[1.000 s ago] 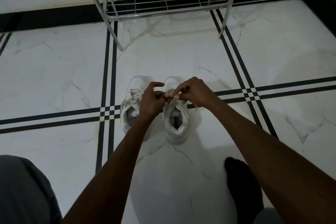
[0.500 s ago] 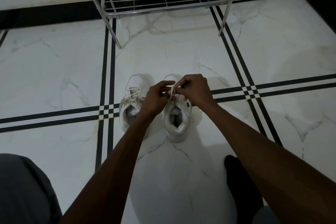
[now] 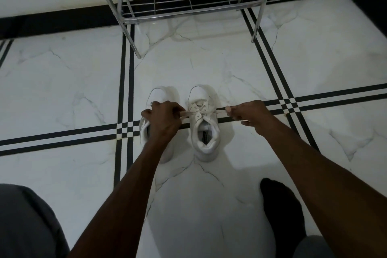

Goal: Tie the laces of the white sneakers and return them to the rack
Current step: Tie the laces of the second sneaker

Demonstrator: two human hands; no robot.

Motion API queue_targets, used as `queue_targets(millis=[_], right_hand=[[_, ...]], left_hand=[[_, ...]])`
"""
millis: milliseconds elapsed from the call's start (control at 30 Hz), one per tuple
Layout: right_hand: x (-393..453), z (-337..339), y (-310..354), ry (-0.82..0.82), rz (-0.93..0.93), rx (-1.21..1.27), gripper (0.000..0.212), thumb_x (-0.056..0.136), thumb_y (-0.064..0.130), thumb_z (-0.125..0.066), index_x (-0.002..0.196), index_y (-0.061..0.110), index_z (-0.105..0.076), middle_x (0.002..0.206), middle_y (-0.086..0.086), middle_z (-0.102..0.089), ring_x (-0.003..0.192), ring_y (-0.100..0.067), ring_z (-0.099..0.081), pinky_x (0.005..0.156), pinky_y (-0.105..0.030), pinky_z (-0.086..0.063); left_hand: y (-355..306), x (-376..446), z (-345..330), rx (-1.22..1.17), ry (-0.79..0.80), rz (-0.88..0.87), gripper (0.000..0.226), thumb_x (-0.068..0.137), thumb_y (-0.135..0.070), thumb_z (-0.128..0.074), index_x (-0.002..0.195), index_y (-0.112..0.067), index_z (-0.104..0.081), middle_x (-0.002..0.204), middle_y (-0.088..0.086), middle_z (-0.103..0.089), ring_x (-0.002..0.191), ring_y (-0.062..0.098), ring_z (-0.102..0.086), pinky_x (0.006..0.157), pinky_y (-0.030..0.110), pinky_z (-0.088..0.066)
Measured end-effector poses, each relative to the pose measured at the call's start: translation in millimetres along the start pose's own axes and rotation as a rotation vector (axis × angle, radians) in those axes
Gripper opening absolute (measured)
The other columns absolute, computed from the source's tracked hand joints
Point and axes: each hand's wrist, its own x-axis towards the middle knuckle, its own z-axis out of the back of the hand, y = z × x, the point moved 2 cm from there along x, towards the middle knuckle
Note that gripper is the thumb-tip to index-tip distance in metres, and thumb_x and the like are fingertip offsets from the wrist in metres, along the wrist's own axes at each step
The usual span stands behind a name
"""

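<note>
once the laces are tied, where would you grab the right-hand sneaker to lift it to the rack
Probably the padded heel collar of the right-hand sneaker, reached from the near side: the heel faces the person, the opening is up and clear, and the toe already points at the rack.

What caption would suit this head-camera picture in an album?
Both hands, left hand and right hand, pull the laces of the right sneaker outward, below the empty rack.

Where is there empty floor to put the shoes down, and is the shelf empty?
The rack's bottom shelf shows nothing on it. Bare floor lies between the rack legs and the shoe toes, and more left of the black stripes. It is crowded around the right shoe, where the left hand and right hand pull the laces sideways.
</note>
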Motion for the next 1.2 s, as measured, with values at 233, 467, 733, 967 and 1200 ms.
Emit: queue_targets(millis=[233,467,733,967,1200], right_hand=[[15,-3,-12,-0.025,-0.05,-0.224,0.08,0.038,0.059,-0.075,0.101,0.009,-0.072,0.098,-0.01,-0.077,0.083,-0.019,-0.065,0.079,-0.037,-0.055],[12,0,-2,-0.272,-0.006,-0.422,0.079,0.066,0.059,-0.079,0.117,0.001,-0.065,0.119,-0.014,-0.067,0.118,-0.032,-0.061,0.095,-0.031,-0.048],[13,2,-6,-0.287,0.054,-0.44,0.055,0.07,0.051,-0.083,0.086,-0.001,-0.078,0.076,-0.007,-0.071,0.089,-0.025,-0.071,0.062,-0.025,-0.04],[12,-5,-4,-0.309,0.249,-0.565,0.03,0.062,0.038,-0.092,0.078,0.014,-0.082,0.081,-0.007,-0.079,0.089,-0.026,-0.072,0.083,-0.036,-0.059],[12,-8,18,-0.157,0.523,-0.594,0.022,0.076,0.019,-0.085,0.092,0.007,-0.076,0.096,-0.005,-0.075,0.085,-0.016,-0.064,0.07,-0.025,-0.048]], left_hand=[[2,-16,4,0.037,-0.042,0.072,0.016,0.084,-0.015,-0.068,0.088,-0.027,-0.077,0.087,-0.008,-0.074,0.115,0.024,-0.051,0.096,0.053,-0.028],[1,-18,10,0.139,-0.067,-0.045,0.01,0.086,-0.017,-0.07,0.085,-0.025,-0.075,0.083,-0.006,-0.07,0.107,0.024,-0.047,0.08,0.036,-0.01],[1,-19,7,0.171,-0.03,-0.037,0.013,0.086,-0.015,-0.069,0.09,-0.025,-0.075,0.084,-0.004,-0.069,0.109,0.025,-0.045,0.088,0.044,-0.02],[-1,-22,6,0.255,-0.038,-0.083,0.016,0.084,-0.013,-0.068,0.092,-0.024,-0.076,0.087,-0.003,-0.073,0.108,0.027,-0.047,0.09,0.046,-0.022],[-7,-15,8,0.248,0.044,-0.143,0.016,0.094,-0.023,-0.064,0.103,-0.028,-0.076,0.092,0.0,-0.074,0.118,0.029,-0.046,0.095,0.049,-0.022]])
